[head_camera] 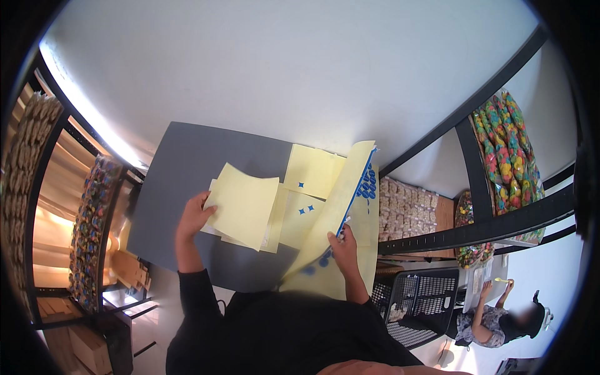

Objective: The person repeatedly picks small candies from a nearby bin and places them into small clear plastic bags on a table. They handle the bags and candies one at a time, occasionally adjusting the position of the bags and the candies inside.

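Observation:
My left hand [195,216] pinches the left edge of a pale yellow sheet [246,204], which overlaps other yellow sheets beneath it. Under them lies a dark grey tabletop or mat [206,145]. On the right, my right hand [346,248] grips the edge of a larger yellow sheet [332,201], curled up and showing a blue rim. Blue rounded pieces [369,180] show beyond that rim. Small blue four-pointed stars [301,184] rest on the yellow sheets [311,168] between my hands. The underside of the curled sheet is mostly hidden.
Black shelving [473,173] at right holds bags of colourful pieces [508,159]. A black plastic crate [422,300] stands near my right side. Beyond it, a person [487,323] holds a yellow spoon-like tool [503,281]. Filled bags [89,225] line the left shelves.

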`<state>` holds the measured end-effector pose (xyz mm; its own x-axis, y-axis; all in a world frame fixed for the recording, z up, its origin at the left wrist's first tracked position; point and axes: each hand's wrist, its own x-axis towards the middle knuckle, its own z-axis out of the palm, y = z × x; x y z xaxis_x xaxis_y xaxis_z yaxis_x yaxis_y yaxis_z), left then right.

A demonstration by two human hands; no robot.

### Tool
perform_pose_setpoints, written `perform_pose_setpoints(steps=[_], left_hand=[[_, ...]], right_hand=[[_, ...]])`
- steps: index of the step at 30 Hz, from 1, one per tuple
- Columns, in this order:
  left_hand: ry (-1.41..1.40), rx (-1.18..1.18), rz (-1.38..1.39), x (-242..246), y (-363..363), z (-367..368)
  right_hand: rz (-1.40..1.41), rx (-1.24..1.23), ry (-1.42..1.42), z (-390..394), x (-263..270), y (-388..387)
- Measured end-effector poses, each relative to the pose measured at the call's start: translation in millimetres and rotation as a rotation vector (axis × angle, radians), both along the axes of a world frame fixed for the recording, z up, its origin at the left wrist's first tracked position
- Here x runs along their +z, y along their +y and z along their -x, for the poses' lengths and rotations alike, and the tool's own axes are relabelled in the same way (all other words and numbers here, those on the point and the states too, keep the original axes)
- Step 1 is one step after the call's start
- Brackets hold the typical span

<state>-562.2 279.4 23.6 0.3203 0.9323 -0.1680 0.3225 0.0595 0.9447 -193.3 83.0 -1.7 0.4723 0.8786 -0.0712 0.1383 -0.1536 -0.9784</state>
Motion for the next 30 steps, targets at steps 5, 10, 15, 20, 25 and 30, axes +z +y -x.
perform_pose_setpoints(steps=[5, 10, 15, 20, 25, 30], left_hand=[[0.395, 0.042, -0.146, -37.1, -9.4, -4.7], [0.673, 0.189, -0.44, -25.1, -21.0, -35.0], [0.457, 0.247, -0.714, -22.4, -1.1, -97.5], [0.438, 0.027, -0.689, -52.9, 21.7, -184.8], [0.518, 0.056, -0.631, -72.7, 30.4, -237.3], [0.568, 0.074, -0.662, -79.8, 32.5, -247.8]], right_hand=[[0.021, -0.011, -0.028, -1.0, -2.7, -3.2], [0.031, -0.019, -0.032, -1.9, -3.3, -8.8], [0.038, -0.056, 0.0, -1.0, -5.1, -14.5], [0.027, -0.057, 0.009, -4.0, -8.8, -15.5], [0.074, -0.071, -0.04, -4.5, -8.7, -16.2], [0.061, -0.068, -0.066, -3.4, -7.8, -17.2]])
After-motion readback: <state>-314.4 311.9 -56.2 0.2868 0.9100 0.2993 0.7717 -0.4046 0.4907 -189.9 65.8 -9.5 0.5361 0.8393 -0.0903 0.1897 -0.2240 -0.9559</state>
